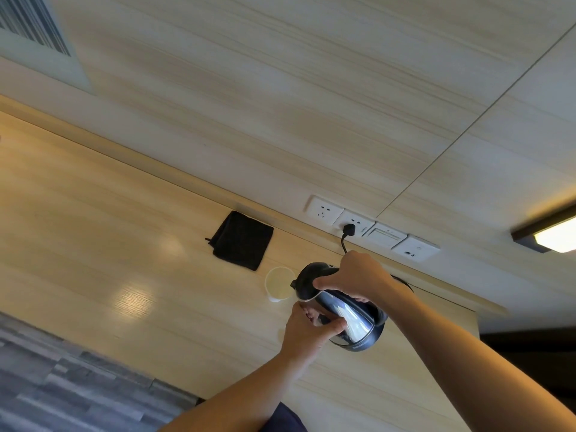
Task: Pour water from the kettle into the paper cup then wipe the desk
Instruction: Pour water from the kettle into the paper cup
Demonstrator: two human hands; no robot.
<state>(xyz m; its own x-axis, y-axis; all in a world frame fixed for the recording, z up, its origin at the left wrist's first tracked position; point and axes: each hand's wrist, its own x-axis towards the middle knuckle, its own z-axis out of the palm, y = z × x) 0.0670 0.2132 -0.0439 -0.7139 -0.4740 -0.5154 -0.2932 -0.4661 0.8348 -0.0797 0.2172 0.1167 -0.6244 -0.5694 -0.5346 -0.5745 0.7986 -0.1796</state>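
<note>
A steel kettle (346, 319) with a black lid and black base ring is seen tilted over the wooden desk (93, 244), spout end lowered toward a white paper cup (279, 283). The spout is positioned at the cup's near rim; whether water is flowing cannot be told. The cup stands upright on the desk, and a pale inside is visible; a fill level cannot be judged.

The kettle is held with both hands. The right hand (358, 277) is closed over the top of the kettle at the handle, with the thumb laid forward along the lid. The left hand (308, 333) is curled against the lower side of the steel body, fingers wrapped onto the shiny wall, where they are mirrored. Both forearms are bare and enter from the lower edge of the view.

A black cloth (241, 241), folded square, lies flat on the desk beyond the cup, close to the back edge and apart from the cup. A dark round base (403, 282) is partly seen behind the right wrist, mostly hidden.

On the wall panel (280, 104) above the desk's back edge, a row of white sockets and switches (372, 229) is mounted. A black plug (348, 229) is seated in the second socket, and its cord runs down behind the right hand. A lit lamp (551, 233) is seen at the right edge, and a slatted vent (34, 26) at the upper left. Grey striped flooring (62, 385) is visible at the lower left.
</note>
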